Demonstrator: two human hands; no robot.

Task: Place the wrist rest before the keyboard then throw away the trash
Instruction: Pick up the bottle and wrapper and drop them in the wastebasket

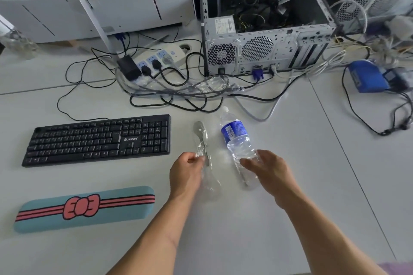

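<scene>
A teal wrist rest point(85, 209) with a pink bow lies on the white desk point(290, 185), in front of the black keyboard point(98, 139) with a gap between them. Right of the keyboard, a clear plastic wrapper point(202, 140) with a spoon shape inside lies on the desk. My left hand point(185, 174) pinches its near part. A clear plastic bottle point(238, 140) with a blue label lies on its side beside the wrapper. My right hand point(268, 172) rests on the bottle's bottom end, fingers spread and touching it.
An open computer case point(263, 29) stands at the back, a monitor's rear point(93, 0) at the back left. A power strip point(161, 58), tangled black cables point(178, 96) and more clear plastic point(212, 86) lie behind the keyboard. A blue device point(366, 76) sits far right.
</scene>
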